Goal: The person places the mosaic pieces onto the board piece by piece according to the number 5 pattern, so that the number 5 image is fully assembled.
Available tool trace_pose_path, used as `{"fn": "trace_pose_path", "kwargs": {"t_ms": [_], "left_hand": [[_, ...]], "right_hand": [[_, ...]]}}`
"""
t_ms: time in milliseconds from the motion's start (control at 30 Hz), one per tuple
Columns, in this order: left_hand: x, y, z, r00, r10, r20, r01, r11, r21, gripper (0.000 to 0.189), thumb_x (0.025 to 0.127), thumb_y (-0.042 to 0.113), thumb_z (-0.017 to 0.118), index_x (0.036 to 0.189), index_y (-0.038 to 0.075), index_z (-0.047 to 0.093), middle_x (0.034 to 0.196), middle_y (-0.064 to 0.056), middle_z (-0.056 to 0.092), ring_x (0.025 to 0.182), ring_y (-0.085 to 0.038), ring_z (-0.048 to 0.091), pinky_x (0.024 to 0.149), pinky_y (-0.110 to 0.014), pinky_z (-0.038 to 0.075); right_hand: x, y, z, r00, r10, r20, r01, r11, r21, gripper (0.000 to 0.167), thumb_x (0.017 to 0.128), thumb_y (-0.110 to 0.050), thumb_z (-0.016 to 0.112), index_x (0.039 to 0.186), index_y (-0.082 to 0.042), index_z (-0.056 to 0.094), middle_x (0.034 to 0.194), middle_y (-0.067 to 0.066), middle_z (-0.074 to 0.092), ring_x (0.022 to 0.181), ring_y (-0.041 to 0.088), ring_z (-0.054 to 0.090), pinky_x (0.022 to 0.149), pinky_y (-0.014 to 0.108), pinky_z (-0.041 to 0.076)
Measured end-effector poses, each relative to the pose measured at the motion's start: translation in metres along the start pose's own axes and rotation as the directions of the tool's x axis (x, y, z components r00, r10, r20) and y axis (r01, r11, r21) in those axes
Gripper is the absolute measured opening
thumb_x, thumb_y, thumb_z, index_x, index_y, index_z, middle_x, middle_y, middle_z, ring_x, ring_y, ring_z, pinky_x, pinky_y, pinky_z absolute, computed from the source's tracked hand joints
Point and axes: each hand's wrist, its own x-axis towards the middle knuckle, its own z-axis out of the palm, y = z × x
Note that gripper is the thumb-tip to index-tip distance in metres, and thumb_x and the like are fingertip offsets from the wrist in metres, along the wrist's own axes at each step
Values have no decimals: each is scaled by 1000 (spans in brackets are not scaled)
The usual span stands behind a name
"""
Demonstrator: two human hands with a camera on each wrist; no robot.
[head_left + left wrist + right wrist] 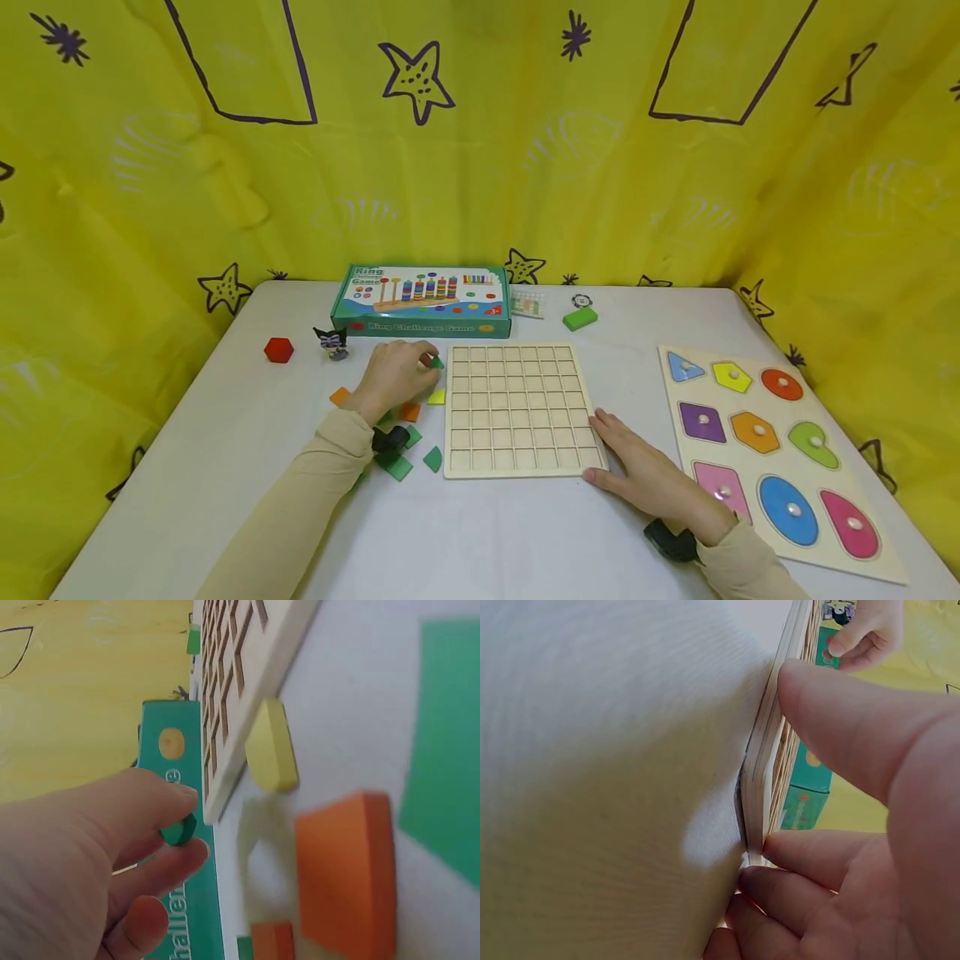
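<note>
Thumb and index finger of my left hand (397, 373) pinch a small green piece (178, 831), held up beside the wooden grid board (517, 408). The board lies flat, its square cells bare. Around and under my left wrist lie several flat pieces: a yellow piece (437, 397), an orange piece (410, 412) and a green quarter-round piece (432, 458) among them. My right hand (641, 467) rests at the board's near right corner, thumb at the front edge and fairly straight fingertips along the right edge.
A Ring Challenge Game box (422, 302) stands behind the board. Left of it are a small dark figurine (333, 343) and a red block (279, 350). A green block (580, 319) lies at the back. The knobbed shape puzzle (780, 467) lies beyond my right hand.
</note>
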Motion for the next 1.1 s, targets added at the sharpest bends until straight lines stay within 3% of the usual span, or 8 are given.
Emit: {"fn": "trace_pose_path", "kwargs": {"t_ms": [333,533,833,1100], "left_hand": [[15,35,8,992,120,44,-118,992,-45,30,90,26,68,116,11,72,95,3,72,87,-22,62,80,-41,44],[21,53,14,981,191,25,-191,982,-9,25,89,23,70,112,13,74,92,3,72,81,-20,62,70,-35,45],[35,63,22,981,184,59,-186,982,40,27,90,26,69,114,15,74,93,3,71,79,-15,61,66,-30,45],[41,67,29,982,176,75,-181,981,67,26,91,27,70,115,18,74,94,4,71,82,-17,60,67,-33,42]], "right_hand": [[-1,0,-2,1000,12,-10,-12,1000,-19,76,93,-39,67,145,8,38,151,26,31,137,45,29,106,58,28],[0,-2,-3,1000,-4,-20,3,1000,-27,75,93,-37,66,144,9,38,150,27,31,136,46,30,105,58,28],[1,-2,-3,1000,-18,-23,17,999,-29,74,94,-38,65,143,10,39,149,28,32,136,46,31,105,57,29],[0,-4,-4,1000,8,-19,-8,1000,-25,74,94,-38,65,144,9,38,150,26,32,137,45,29,105,58,29]]}}
